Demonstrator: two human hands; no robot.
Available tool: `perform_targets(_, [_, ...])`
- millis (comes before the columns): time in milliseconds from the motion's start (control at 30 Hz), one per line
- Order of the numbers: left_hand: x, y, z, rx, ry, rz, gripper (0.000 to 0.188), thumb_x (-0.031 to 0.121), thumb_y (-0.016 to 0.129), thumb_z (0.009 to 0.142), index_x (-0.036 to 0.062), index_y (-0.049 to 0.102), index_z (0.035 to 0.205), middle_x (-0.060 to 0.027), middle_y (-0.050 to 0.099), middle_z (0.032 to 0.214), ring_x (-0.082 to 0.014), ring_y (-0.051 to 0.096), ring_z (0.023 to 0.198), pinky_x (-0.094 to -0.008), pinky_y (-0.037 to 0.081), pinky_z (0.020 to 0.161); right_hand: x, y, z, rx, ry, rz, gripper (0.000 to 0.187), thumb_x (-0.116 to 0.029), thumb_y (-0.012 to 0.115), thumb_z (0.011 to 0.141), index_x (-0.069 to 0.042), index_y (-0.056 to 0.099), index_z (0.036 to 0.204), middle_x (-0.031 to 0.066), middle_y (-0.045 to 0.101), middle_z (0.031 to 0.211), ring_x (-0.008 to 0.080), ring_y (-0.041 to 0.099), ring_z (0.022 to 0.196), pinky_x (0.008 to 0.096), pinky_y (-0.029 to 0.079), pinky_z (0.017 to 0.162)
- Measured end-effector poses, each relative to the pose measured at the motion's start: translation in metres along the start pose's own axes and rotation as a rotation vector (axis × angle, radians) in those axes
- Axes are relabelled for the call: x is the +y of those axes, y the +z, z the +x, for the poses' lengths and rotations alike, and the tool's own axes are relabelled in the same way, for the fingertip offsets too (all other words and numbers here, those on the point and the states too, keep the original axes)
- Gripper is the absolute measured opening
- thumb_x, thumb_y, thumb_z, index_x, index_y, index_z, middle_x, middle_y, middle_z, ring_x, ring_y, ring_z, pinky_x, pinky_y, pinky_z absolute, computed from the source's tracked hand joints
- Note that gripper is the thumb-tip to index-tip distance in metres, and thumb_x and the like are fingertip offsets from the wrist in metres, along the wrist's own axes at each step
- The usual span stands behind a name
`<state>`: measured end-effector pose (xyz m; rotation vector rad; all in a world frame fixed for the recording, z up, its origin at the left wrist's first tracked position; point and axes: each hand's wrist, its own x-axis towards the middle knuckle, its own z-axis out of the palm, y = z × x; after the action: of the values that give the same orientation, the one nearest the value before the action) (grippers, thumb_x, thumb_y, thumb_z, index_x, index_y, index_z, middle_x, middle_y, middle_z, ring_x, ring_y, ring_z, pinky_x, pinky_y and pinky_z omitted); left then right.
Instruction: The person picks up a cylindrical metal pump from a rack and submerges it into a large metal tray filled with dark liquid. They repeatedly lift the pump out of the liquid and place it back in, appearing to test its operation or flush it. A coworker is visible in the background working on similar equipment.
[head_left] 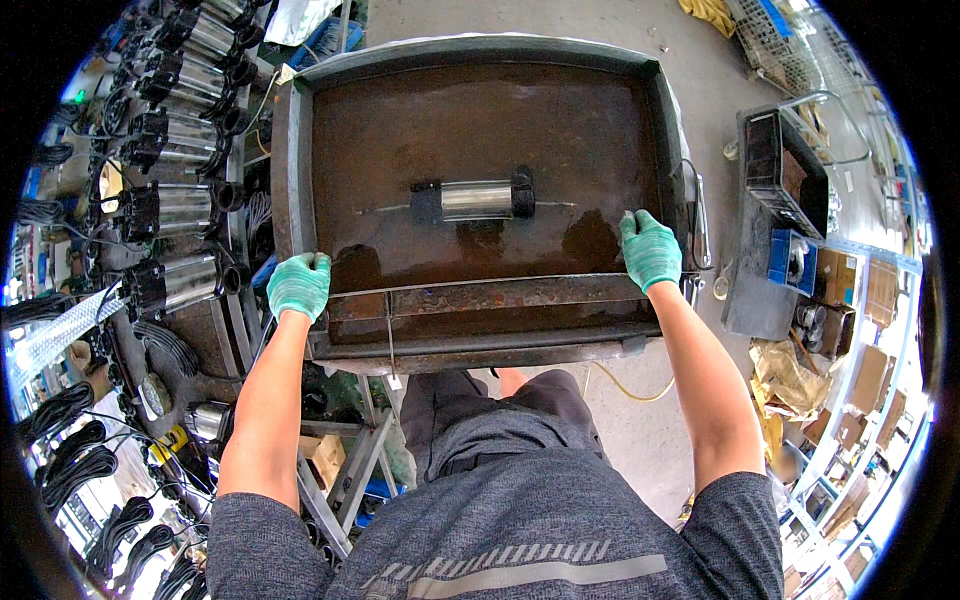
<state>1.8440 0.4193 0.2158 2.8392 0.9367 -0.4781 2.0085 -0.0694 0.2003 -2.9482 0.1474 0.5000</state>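
A rectangular metal tank (283, 180) with a rust-brown inside stands in front of me, dark wet patches on its floor. Near its middle lies a silver cylindrical unit (476, 200) with black end pieces, on its side, a thin rod or lead reaching out at each end. My left hand (300, 285), in a green glove, is closed on the tank's left rim. At the right side my right hand (651, 250), gloved alike, has its fingers curled at the tank's right rim; what lies under the palm is hidden. Neither hand touches the silver unit.
A rusty crossbar (520, 293) spans the tank's near side. Several similar silver cylinders (180, 208) with black cables line the left. On the right are a black crate (785, 175), a blue bin (793, 262) and shelves of cardboard boxes. A yellow hose (640, 398) lies on the floor.
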Motion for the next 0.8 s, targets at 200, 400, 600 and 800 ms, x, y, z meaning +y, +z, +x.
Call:
perform_targets(200, [-0.0001, 0.0010, 0.0015, -0.019, -0.019, 0.011, 0.042, 0.045, 0.055, 0.097, 0.0115, 0.079, 0.103, -0.0203, 0.073, 0.101, -0.0413, 0.070, 0.096, -0.0486, 0.055, 0.087, 0.0022, 0.0040, 0.0012, 0.019, 0.003, 0.007, 0.043, -0.049, 0.045, 0.103, -0.013, 0.069, 0.107, 0.0239, 0.072, 0.102, 0.0463, 0.068, 0.099, 0.0569, 0.053, 0.086])
perform_targets(400, [-0.0032, 0.0059, 0.0011, 0.037, 0.009, -0.015, 0.042, 0.045, 0.055, 0.097, 0.0106, 0.079, 0.098, -0.0209, 0.073, 0.099, -0.0418, 0.070, 0.094, -0.0491, 0.055, 0.086, 0.0018, 0.0011, -0.0001, 0.020, 0.007, 0.019, 0.043, -0.049, 0.046, 0.103, -0.013, 0.069, 0.108, 0.0240, 0.072, 0.102, 0.0467, 0.067, 0.099, 0.0569, 0.053, 0.086])
perform_targets(600, [-0.0013, 0.0039, 0.0009, 0.022, 0.007, 0.007, 0.042, 0.045, 0.055, 0.097, 0.0096, 0.078, 0.098, -0.0212, 0.073, 0.098, -0.0424, 0.069, 0.094, -0.0496, 0.055, 0.086, 0.0016, 0.0009, -0.0002, 0.016, 0.007, 0.023, 0.044, -0.050, 0.045, 0.103, -0.013, 0.068, 0.106, 0.0242, 0.072, 0.100, 0.0469, 0.067, 0.098, 0.0572, 0.053, 0.085])
perform_targets(800, [-0.0024, 0.0046, 0.0018, 0.016, 0.006, -0.001, 0.042, 0.045, 0.055, 0.097, 0.0100, 0.079, 0.099, -0.0212, 0.073, 0.099, -0.0424, 0.069, 0.094, -0.0497, 0.055, 0.085, 0.0020, 0.0011, -0.0011, 0.041, -0.004, 0.032, 0.044, -0.050, 0.044, 0.103, -0.013, 0.068, 0.104, 0.0240, 0.072, 0.098, 0.0469, 0.067, 0.097, 0.0570, 0.054, 0.085])
